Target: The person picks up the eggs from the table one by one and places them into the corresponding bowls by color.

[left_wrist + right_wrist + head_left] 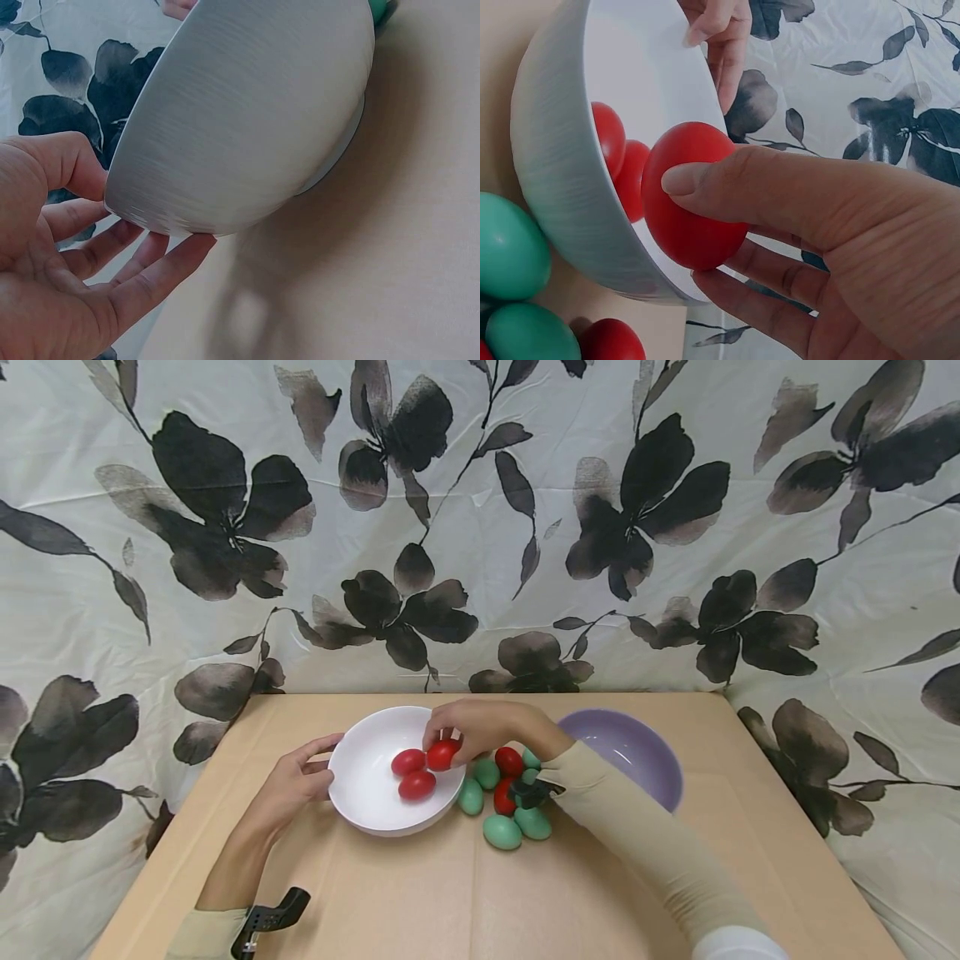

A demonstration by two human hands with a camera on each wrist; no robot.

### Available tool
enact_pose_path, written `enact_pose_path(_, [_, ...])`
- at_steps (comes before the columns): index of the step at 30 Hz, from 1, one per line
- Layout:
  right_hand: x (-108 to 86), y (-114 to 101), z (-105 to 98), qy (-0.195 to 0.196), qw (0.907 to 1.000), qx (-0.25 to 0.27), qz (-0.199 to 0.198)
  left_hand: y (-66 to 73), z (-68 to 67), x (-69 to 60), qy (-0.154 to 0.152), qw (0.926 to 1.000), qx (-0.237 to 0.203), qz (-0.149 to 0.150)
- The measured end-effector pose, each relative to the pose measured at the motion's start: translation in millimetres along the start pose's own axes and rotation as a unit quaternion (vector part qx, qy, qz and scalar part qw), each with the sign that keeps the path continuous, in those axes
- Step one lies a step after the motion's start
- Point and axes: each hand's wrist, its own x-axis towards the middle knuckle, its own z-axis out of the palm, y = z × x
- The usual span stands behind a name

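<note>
My right hand pinches a red egg between thumb and fingers, over the right side of a white bowl. Two more red eggs, an upper one and a lower one, lie inside that bowl. At the bowl's left side my left hand grips the rim, thumb at the edge and fingers against the outer wall, as the left wrist view shows.
Right of the white bowl, several green eggs and red eggs lie loose on the table, partly under my right wrist. Behind my right forearm stands a purple bowl. A floral cloth hangs behind the table.
</note>
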Motion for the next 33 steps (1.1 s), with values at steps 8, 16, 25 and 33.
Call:
enact_pose_path(8, [7.8, 6, 4, -0.002, 0.9999, -0.012, -0.007, -1.5, 1.3, 0.9, 0.005, 1.0000, 0.004, -0.003])
enact_pose_path(16, [12.5, 4, 7, -0.009, 0.9996, -0.027, 0.005, -0.8, 2.7, 2.1, 0.014, 0.9998, 0.008, -0.009])
enact_pose_path(25, [20.3, 7, 11, -0.022, 0.9984, -0.046, 0.023, 0.5, 5.8, 4.1, 0.016, 0.9997, 0.009, -0.013])
enact_pose_path(33, [25.1, 10, 14, -0.027, 0.9976, -0.055, 0.032, 4.2, 8.0, 6.2, 0.021, 0.9996, 0.007, -0.017])
